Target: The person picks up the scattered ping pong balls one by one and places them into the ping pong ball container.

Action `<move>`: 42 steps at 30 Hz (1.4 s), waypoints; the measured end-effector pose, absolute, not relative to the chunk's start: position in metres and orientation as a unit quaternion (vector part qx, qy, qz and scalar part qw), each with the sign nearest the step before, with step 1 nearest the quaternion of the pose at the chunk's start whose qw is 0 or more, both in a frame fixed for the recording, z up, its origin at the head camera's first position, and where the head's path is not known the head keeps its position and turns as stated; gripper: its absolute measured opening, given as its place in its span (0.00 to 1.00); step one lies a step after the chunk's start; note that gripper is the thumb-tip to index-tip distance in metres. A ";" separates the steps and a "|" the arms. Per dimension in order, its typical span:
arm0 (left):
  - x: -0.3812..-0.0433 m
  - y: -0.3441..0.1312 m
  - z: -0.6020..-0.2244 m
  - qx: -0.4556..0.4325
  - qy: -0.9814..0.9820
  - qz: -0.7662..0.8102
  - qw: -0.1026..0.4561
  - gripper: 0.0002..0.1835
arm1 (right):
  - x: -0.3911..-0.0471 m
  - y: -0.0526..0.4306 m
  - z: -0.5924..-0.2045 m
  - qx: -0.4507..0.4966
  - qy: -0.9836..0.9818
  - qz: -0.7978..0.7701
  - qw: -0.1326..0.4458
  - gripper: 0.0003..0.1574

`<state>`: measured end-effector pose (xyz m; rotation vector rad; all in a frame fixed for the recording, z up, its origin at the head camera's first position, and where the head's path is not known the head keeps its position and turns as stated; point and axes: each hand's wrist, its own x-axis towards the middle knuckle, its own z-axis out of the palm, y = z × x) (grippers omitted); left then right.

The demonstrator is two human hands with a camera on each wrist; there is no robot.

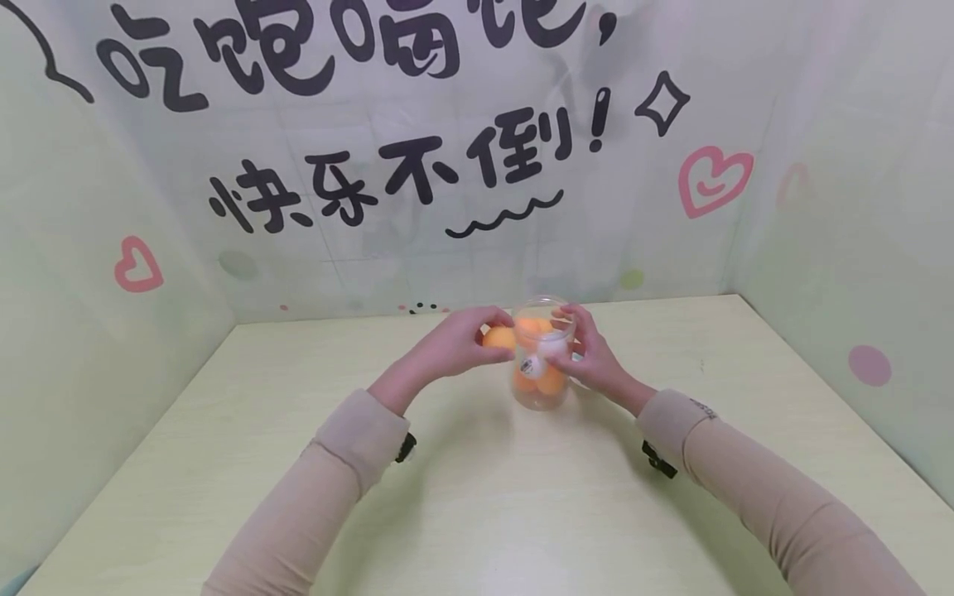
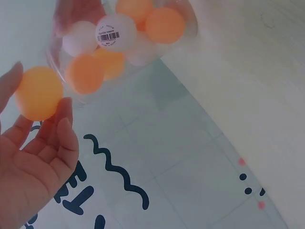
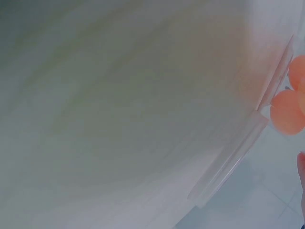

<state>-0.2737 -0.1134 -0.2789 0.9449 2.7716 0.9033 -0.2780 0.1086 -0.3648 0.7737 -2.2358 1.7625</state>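
A clear plastic jar stands on the table, holding several orange and white ping-pong balls; one white ball bears a printed barcode mark. My left hand pinches an orange ping-pong ball between thumb and fingertips, beside the jar's upper left side. From the right, my right hand grips the jar near its open top, thumb on the near side and fingers round the far side. Only a fingertip of that hand enters the right wrist view, at its edge.
A flat clear plastic piece lies on the table close to the jar's base. The pale wooden table meets a printed curtain behind the jar, with further curtain panels at left and right.
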 end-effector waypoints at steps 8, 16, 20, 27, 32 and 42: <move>-0.278 -0.103 -0.266 0.275 0.899 0.342 -0.011 0.23 | -0.292 0.114 -0.381 0.255 -0.764 0.585 0.098 0.42; -0.282 -0.090 -0.262 0.270 0.898 0.346 -0.032 0.22 | -0.293 0.113 -0.383 0.259 -0.754 0.595 0.102 0.41; -0.286 -0.082 -0.263 0.261 0.898 0.354 -0.025 0.23 | -0.293 0.112 -0.384 0.262 -0.752 0.594 0.110 0.41; -0.292 -0.071 -0.268 0.242 0.894 0.377 -0.018 0.24 | -0.293 0.113 -0.383 0.264 -0.756 0.589 0.114 0.41; -0.294 -0.064 -0.272 0.238 0.894 0.379 -0.029 0.26 | -0.293 0.114 -0.384 0.259 -0.760 0.586 0.107 0.42; -0.297 -0.053 -0.276 0.253 0.894 0.369 -0.031 0.26 | -0.295 0.114 -0.383 0.254 -0.764 0.584 0.100 0.42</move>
